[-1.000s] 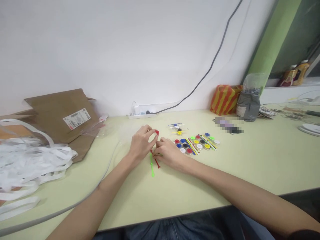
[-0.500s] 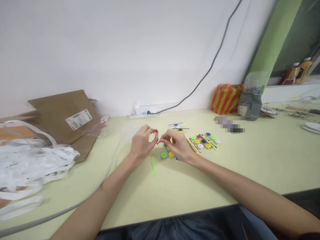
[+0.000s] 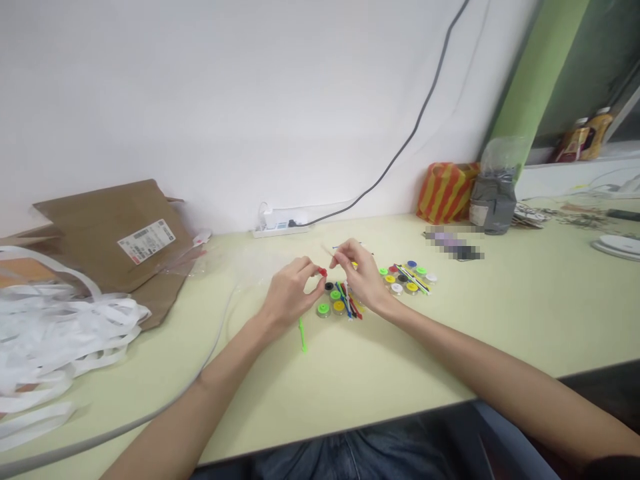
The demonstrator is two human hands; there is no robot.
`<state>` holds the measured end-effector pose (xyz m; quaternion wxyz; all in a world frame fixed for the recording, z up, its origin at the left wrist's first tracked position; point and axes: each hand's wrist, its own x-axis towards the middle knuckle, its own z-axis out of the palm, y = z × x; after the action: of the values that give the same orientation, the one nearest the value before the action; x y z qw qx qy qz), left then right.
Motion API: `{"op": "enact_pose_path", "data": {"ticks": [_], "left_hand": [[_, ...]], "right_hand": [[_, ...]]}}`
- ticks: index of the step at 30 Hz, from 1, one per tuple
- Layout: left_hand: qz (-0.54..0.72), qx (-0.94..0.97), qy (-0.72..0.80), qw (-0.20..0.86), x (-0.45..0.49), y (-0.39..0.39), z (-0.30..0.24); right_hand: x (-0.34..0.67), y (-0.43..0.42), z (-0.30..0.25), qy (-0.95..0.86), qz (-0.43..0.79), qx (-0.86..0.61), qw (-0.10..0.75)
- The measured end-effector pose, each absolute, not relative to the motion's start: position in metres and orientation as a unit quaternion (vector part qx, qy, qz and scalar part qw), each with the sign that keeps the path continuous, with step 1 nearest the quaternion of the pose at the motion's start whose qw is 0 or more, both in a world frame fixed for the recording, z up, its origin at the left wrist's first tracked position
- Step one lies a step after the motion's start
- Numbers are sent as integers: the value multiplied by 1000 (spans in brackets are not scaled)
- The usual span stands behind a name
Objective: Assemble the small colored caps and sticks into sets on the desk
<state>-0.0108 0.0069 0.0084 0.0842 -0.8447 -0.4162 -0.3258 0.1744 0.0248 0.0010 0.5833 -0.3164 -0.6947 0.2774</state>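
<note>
My left hand [image 3: 293, 293] pinches a small red plastic piece [image 3: 323, 272] between thumb and index finger, above the table. My right hand [image 3: 357, 273] is just to its right, thumb and fingers drawn together; a pale blurred streak shows at its fingertips, and I cannot make out what it holds. Below the hands lie round clear-sided discs with coloured tops, such as a green one [image 3: 323, 309] and a yellow one [image 3: 339, 307]. A bundle of thin coloured plastic sticks [image 3: 349, 301] lies beside them, partly behind my right hand. Nearer me rests a single green stick [image 3: 303, 335].
More coloured discs [image 3: 397, 289] and sticks [image 3: 414, 279] lie to the right. A power strip [image 3: 280, 230] sits against the wall. Brown cardboard [image 3: 100, 227] and white strips [image 3: 65, 327] fill the left, with a grey cable [image 3: 200, 383] nearby. A striped bag [image 3: 445, 193] stands back right.
My right hand has moved up and slightly away from my left hand, uncovering the stick bundle. A red bit at its fingertips no longer shows there. The left hand keeps the red piece.
</note>
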Motion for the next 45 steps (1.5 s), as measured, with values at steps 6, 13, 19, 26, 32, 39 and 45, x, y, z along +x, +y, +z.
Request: {"op": "enact_pose_path", "data": {"ticks": [6, 13, 19, 26, 32, 39, 45], "left_hand": [[-336, -835, -430, 75, -11, 4, 10], [-302, -816, -489, 52, -10, 3, 9], [-308, -814, -488, 60, -8, 1, 9], [-365, -798, -474, 77, -9, 2, 7], [-391, -788, -474, 45, -9, 1, 6], [-364, -809, -457, 57, -7, -2, 6], [-379, -814, -436, 55, -7, 0, 5]], "right_hand": [[172, 32, -7, -671, 353, -291, 584], [172, 31, -5, -666, 361, -303, 579], [170, 27, -1, -654, 382, -281, 590], [173, 22, 3, -697, 324, -280, 575], [173, 13, 9, -772, 217, -253, 541], [172, 8, 8, -780, 151, -266, 545], [176, 11, 9, -787, 139, -229, 556]]}}
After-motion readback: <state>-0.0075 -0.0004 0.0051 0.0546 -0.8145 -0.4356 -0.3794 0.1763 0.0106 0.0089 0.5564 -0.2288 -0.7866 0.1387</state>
